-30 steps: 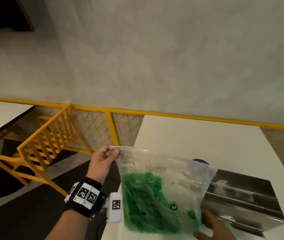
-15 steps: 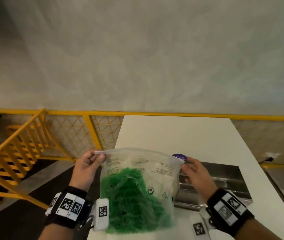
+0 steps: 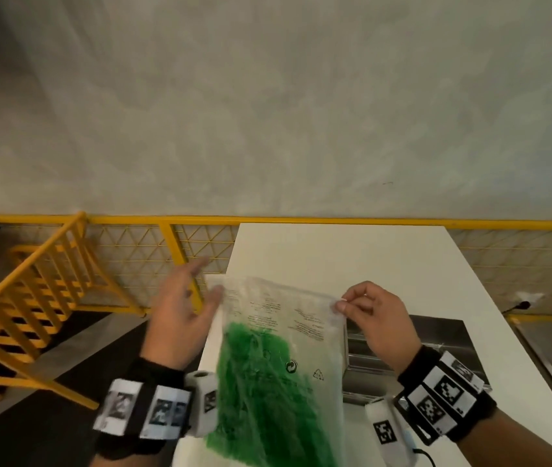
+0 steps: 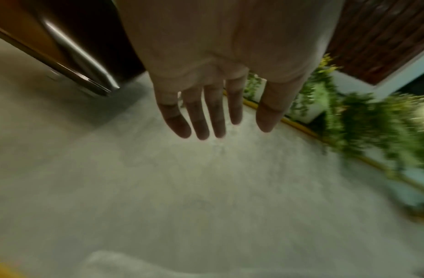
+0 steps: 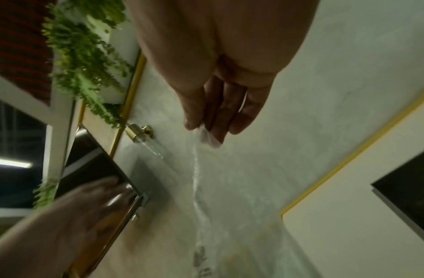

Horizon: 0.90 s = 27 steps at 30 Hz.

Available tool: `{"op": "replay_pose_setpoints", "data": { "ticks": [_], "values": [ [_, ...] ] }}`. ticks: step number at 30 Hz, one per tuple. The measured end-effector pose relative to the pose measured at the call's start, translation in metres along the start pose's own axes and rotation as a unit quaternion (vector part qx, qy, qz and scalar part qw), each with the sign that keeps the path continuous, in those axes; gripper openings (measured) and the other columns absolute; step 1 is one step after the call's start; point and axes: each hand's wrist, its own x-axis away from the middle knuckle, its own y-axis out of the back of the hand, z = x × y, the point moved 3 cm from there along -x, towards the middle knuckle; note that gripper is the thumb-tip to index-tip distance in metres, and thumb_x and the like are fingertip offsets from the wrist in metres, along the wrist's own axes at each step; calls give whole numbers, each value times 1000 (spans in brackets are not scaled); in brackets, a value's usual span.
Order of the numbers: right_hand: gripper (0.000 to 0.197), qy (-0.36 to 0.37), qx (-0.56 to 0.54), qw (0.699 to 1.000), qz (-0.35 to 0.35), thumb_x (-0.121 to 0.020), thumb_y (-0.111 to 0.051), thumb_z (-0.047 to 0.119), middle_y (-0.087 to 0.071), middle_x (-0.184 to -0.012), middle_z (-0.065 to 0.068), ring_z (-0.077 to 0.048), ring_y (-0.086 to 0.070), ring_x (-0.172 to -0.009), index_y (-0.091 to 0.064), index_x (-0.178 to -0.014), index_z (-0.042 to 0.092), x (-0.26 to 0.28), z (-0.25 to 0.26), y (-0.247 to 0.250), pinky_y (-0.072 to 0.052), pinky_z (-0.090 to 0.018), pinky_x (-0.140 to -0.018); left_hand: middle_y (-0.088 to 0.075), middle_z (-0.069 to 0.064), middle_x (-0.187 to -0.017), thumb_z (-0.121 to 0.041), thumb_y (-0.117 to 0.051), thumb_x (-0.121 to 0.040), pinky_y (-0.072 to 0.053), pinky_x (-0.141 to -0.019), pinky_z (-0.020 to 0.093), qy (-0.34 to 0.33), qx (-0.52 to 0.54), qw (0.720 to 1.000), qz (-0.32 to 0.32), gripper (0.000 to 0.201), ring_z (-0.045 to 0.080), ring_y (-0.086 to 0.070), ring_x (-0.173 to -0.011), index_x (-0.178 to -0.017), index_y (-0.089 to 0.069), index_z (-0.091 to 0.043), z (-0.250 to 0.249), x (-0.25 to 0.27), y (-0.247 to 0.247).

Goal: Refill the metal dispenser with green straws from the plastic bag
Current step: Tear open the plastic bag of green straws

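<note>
While the right hand (image 3: 374,318) pinches the top corner of the plastic bag (image 3: 278,335) at lower centre, the left hand (image 3: 180,315) hovers beside its other corner, fingers spread, holding nothing. Green straws (image 3: 261,392) fill the bag's lower half; the metal dispenser (image 3: 402,352) sits behind at lower right. Advisable: regrip, then part the mouth evenly.

The plastic bag (image 3: 278,348) is held above the counter (image 3: 352,257), with the metal dispenser (image 3: 402,352) behind it to the right; green straws (image 3: 261,392) are gathered in its lower part.

left hand (image 3: 180,318) released plastic bag (image 3: 278,335), fingers now spread
</note>
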Motion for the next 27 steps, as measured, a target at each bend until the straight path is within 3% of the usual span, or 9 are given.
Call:
{"op": "replay_pose_setpoints", "data": {
  "ticks": [2,4,6,8,12,14,17,23,27],
  "values": [
    [8,13,17,999,32,-82,-69,8,-75,-74,-4,-12,-68,-73,-63,-79,13,5,3,-6,-53,-21,-75,-48,-18,-125,-43,-54,-87,-38,-102,32,-107,-22,989,101,43,3,-42,-120,-128,-46,-34,-31,7,-36],
    [14,33,38,997,54,-83,-67,7,-74,-74,1,-8,-69,-74,-65,-78,19,8,7,-10,-53,-19,-74,-52,-16,-131,-46,-45,-90,-32,-107,32,-157,-43,968,191,43,2,-39,-125,-131,-48,-33,-50,12,-78],
    [22,51,55,995,63,-85,-63,1,-74,-74,6,-4,-68,-72,-65,-78,22,10,8,-11,-51,-13,-70,-58,-8,-130,-39,-45,-93,-34,-108,38,-152,-50,955,251,39,10,-46,-125,-130,-52,-30,-56,10,-110],
    [27,60,61,995,54,-86,-60,-2,-73,-74,7,-2,-68,-71,-65,-79,23,11,7,-7,-49,-10,-69,-66,-5,-119,-38,-46,-91,-40,-102,40,-129,-24,951,280,36,12,-56,-115,-124,-58,-28,-54,5,-125],
    [21,57,61,996,42,-86,-62,2,-73,-74,-2,-5,-68,-72,-66,-79,22,13,2,0,-51,-14,-72,-71,-4,-108,-32,-61,-88,-44,-93,20,-93,23,950,297,27,6,-62,-103,-112,-68,-21,-51,2,-129],
    [21,56,59,996,39,-85,-62,2,-73,-76,-3,-4,-67,-72,-66,-78,21,14,0,2,-51,-14,-72,-72,-3,-103,-32,-66,-85,-44,-87,16,-80,35,952,294,24,6,-63,-97,-104,-71,-19,-50,1,-128],
    [20,61,76,995,26,-84,-65,6,-72,-78,0,-7,-67,-76,-67,-77,24,15,-2,4,-53,-19,-73,-72,-2,-97,-34,-66,-84,-46,-86,23,-83,21,952,295,20,9,-63,-94,-97,-73,-20,-46,-2,-129],
    [12,61,84,995,9,-87,-62,11,-67,-78,-5,-18,-60,-71,-64,-80,20,16,6,9,-54,-36,-71,-71,-6,-93,-38,-51,-89,-44,-89,42,-161,-66,947,271,23,15,-63,-90,-94,-67,-22,-39,-7,-123],
    [13,68,50,996,-2,-88,-60,9,-65,-78,2,-11,-59,-71,-63,-81,19,19,15,19,-51,-23,-66,-69,-11,-94,-39,-46,-89,-46,-89,46,-151,-88,954,243,23,13,-62,-92,-93,-64,-25,-22,-17,-103]
  ]
}}
